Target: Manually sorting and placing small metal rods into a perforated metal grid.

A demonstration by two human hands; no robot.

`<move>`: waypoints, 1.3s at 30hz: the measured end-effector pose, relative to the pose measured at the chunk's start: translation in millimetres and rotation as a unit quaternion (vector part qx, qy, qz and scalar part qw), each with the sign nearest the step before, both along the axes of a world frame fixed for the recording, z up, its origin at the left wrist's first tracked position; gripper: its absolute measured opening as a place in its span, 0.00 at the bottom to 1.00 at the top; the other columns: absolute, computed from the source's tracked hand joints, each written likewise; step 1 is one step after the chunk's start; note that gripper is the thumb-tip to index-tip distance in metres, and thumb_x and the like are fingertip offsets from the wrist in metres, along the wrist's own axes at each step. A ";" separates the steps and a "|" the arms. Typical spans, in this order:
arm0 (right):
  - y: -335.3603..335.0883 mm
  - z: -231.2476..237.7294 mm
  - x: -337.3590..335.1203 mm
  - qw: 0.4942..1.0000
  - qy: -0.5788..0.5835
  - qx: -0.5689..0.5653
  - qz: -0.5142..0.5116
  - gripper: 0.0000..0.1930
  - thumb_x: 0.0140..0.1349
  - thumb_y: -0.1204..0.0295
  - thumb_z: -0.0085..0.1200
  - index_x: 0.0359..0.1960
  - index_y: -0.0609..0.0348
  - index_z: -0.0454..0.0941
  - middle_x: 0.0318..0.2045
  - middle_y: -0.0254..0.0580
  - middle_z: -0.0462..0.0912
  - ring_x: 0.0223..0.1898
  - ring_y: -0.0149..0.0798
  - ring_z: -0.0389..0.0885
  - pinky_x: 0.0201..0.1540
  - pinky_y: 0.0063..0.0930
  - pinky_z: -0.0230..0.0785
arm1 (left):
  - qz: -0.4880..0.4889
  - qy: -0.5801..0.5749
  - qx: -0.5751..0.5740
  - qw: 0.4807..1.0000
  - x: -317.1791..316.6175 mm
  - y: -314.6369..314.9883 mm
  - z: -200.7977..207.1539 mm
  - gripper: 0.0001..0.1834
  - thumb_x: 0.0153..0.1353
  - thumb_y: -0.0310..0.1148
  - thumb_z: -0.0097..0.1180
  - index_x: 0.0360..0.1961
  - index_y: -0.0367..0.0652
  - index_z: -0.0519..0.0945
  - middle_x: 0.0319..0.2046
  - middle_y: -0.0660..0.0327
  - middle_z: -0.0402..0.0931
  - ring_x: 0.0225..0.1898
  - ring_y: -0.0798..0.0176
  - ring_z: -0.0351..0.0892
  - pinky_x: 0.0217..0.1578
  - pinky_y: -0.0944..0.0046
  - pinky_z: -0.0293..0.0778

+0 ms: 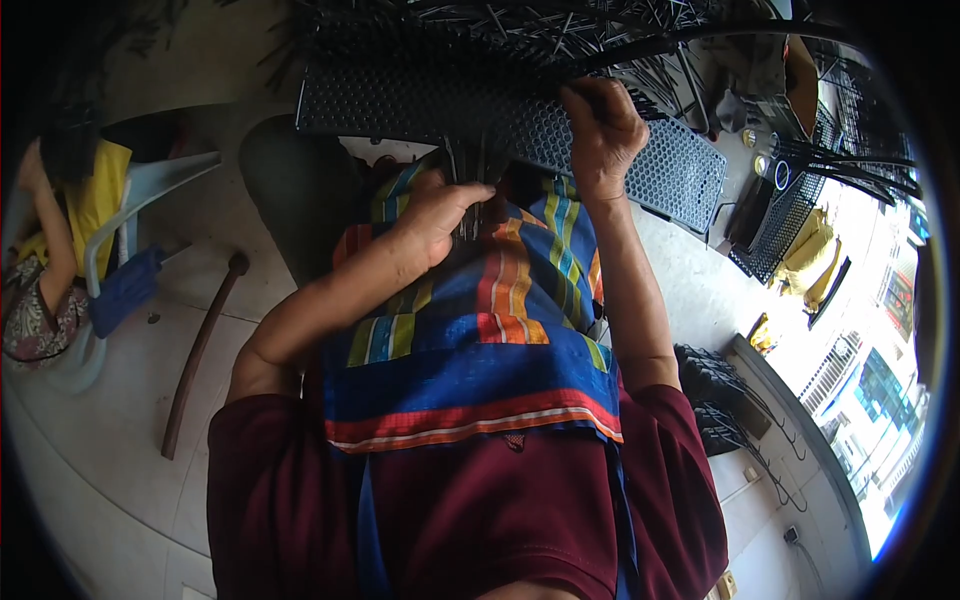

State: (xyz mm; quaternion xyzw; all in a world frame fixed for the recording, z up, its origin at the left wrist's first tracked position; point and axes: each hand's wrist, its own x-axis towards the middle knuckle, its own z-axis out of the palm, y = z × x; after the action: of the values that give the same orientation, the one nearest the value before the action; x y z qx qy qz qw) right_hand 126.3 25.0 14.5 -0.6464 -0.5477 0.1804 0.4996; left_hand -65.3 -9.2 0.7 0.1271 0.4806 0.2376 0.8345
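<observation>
A long dark panel with rows of round holes [660,175] lies crosswise in front of me, above my lap. Its left part looks darker, with black bristle-like strands along the far edge. My left hand [445,215] is closed round a bundle of thin dark strips [466,160], held upright just below the panel's near edge. Over the panel's right half is my right hand [607,135], its fingers curled into a pinch; whatever they hold, if anything, is too small to make out.
Heaps of black strips [560,22] lie beyond the panel. A striped blue apron [450,380] covers my lap. To the left, another person's arm [60,235] shows beside a grey-blue chair [110,235], and a brown stick [205,350] lies on the floor. Black perforated panels [785,235] stand at right.
</observation>
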 end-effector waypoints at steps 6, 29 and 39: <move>10.3 0.1 -5.9 0.997 -0.071 -0.002 0.014 0.06 0.49 0.79 0.63 0.30 0.62 0.81 0.23 0.35 0.78 0.25 0.24 0.76 0.29 0.17 0.67 | 0.038 0.011 0.019 0.999 6.6 5.2 9.9 0.07 0.50 0.20 0.58 0.33 0.36 0.81 0.29 0.58 0.81 0.28 0.64 0.80 0.33 0.66 0.77; 19.0 8.5 -6.9 0.979 -0.188 -0.041 0.063 0.07 0.50 0.75 0.63 0.33 0.58 0.84 0.27 0.38 0.82 0.26 0.30 0.82 0.29 0.20 0.71 | 0.038 -0.002 -0.033 0.999 5.8 10.3 9.3 0.07 0.51 0.23 0.61 0.32 0.33 0.80 0.29 0.54 0.81 0.30 0.60 0.82 0.33 0.62 0.78; 13.9 9.4 -8.9 0.960 -0.263 -0.051 0.082 0.08 0.50 0.76 0.63 0.34 0.57 0.83 0.27 0.38 0.82 0.26 0.33 0.82 0.29 0.21 0.72 | 0.040 -0.011 -0.047 0.998 5.3 10.0 2.5 0.06 0.54 0.25 0.57 0.33 0.36 0.79 0.27 0.55 0.79 0.29 0.59 0.79 0.28 0.62 0.74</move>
State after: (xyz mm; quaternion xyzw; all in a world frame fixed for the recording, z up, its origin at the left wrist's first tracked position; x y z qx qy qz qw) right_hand 117.4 38.8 23.9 -0.6485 -0.7009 0.0723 0.2881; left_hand -60.0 0.8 3.3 0.0660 0.4869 0.2490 0.8346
